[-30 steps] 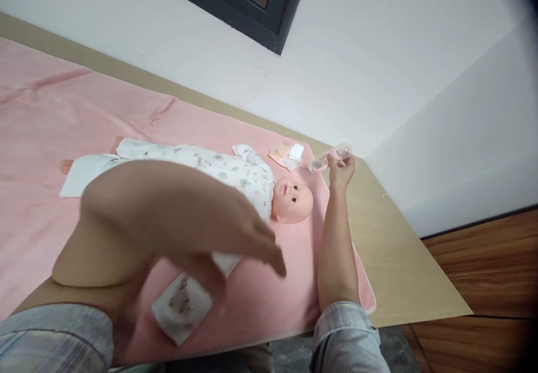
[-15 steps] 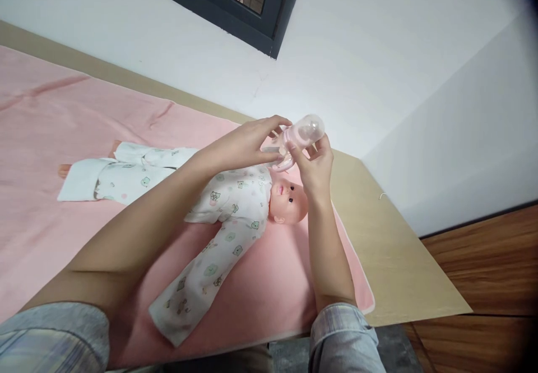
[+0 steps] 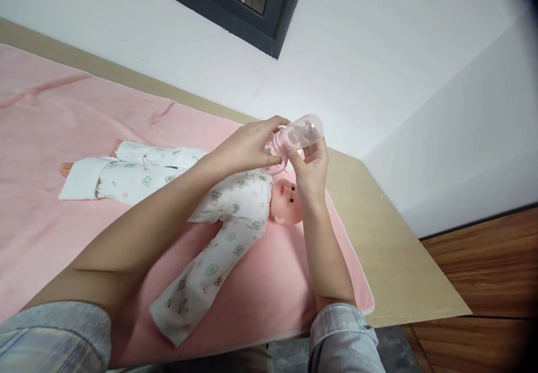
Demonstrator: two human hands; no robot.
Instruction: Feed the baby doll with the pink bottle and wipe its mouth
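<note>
A baby bottle point(image 3: 284, 139) with pink handles and a clear domed end is held tilted above the doll, the dome pointing up and right. My left hand point(image 3: 252, 144) is closed around its lower left part, which the fingers mostly hide. On the other side my right hand point(image 3: 311, 166) grips it near the pink ring, thumb in front and fingers behind. Below the hands lies a baby doll point(image 3: 286, 202) on its back, in a white printed outfit point(image 3: 239, 210). My left forearm crosses in front of the doll's middle.
A pink blanket point(image 3: 260, 283) covers most of the wooden board point(image 3: 378, 250) under the doll. Behind it rises a white wall point(image 3: 353, 70) with a dark window frame point(image 3: 269, 31). Wooden panelling point(image 3: 483, 266) stands at the lower right.
The bottle has turned slightly, so its pink ring and handle show more clearly. My right hand has shifted a little left.
</note>
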